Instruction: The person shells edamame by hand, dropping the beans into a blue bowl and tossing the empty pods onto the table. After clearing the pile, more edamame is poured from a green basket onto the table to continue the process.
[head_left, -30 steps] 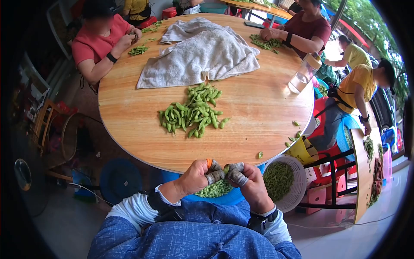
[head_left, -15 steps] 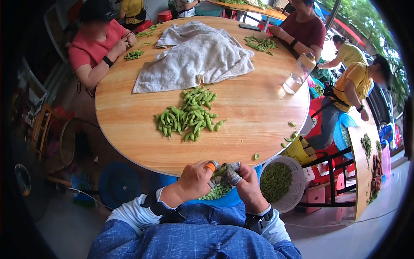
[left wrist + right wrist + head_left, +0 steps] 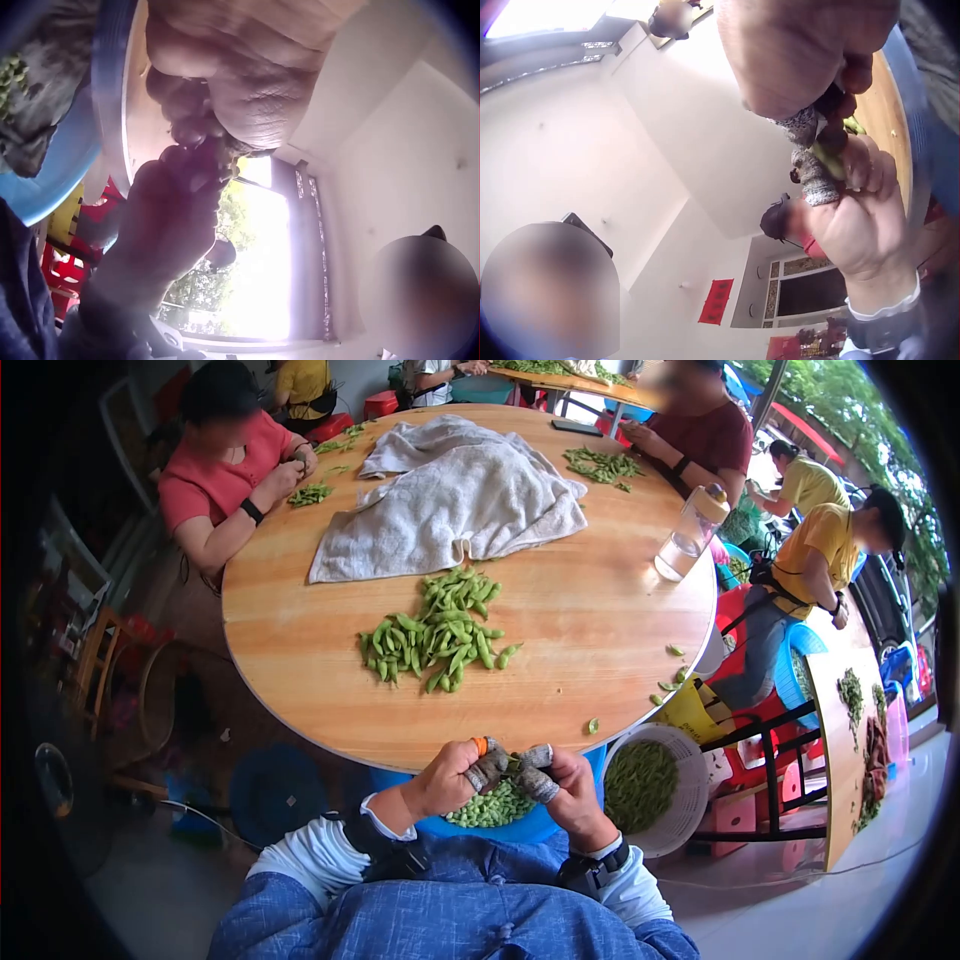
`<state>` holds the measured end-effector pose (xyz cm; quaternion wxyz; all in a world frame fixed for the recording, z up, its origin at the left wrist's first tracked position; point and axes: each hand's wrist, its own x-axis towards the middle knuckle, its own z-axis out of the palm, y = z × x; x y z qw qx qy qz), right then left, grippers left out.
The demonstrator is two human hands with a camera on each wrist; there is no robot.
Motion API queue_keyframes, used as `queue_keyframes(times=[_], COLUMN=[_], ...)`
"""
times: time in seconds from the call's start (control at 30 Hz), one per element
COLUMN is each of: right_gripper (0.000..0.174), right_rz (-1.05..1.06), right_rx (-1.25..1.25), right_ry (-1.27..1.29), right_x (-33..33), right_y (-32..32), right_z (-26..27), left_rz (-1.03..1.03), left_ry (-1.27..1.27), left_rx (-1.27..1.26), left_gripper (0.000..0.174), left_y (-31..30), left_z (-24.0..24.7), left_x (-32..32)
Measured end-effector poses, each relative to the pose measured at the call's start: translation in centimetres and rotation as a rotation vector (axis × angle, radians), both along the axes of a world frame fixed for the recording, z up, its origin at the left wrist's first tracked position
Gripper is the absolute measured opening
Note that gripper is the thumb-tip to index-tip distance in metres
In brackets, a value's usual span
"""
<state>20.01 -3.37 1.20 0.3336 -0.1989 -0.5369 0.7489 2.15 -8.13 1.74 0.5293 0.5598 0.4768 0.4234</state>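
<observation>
Both hands meet just off the table's near edge, with cloth-wrapped thumbs and fingertips. My left hand (image 3: 438,778) pinches one end of a green soybean pod (image 3: 829,161), and an orange band circles one of its fingers. The other end is gripped by my right hand (image 3: 577,797), its wrapped fingertips close against the left ones. Much of the pod is hidden by the fingers. Below the hands, shelled green beans (image 3: 487,807) lie in a blue basin (image 3: 543,824). A heap of whole pods (image 3: 440,632) sits on the round wooden table (image 3: 480,725).
A greyish-white towel (image 3: 450,500) covers the table's middle. A clear bottle (image 3: 690,538) stands near the right edge, with a few loose pods closer by. To my right is a white basket (image 3: 690,800) of pods. Other people sit at the far side with small pod piles.
The hands have stayed together over the basin, fingers shifting on the pod. More of the beans below shows now. The head view has tilted slightly, and people across the table have moved a little.
</observation>
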Motion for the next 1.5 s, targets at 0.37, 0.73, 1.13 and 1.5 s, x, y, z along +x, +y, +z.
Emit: queue_keyframes(times=[0.37,0.73,1.13,1.5], right_gripper=[0.010,0.010,0.013,0.009], right_rz=[-0.198,-0.293,-0.102,-0.048], right_rx=[0.446,0.236,-0.223,-0.187], right_ry=[-0.411,-0.311,-0.136,-0.241], right_x=[-1.0,-1.4,-0.5,-0.7], right_y=[-0.2,-0.1,0.3,0.0], right_z=[1.5,0.8,2.3,1.4], left_rz=[-0.060,0.096,-0.062,0.060], left_ry=[0.753,0.409,0.365,0.845], left_rx=[0.479,0.213,0.287,0.533], left_gripper=[0.013,0.023,0.027,0.028], left_y=[1.5,0.8,0.2,-0.7], left_z=[2.1,0.2,0.5,0.6], left_x=[-1.0,-0.1,-0.2,0.1])
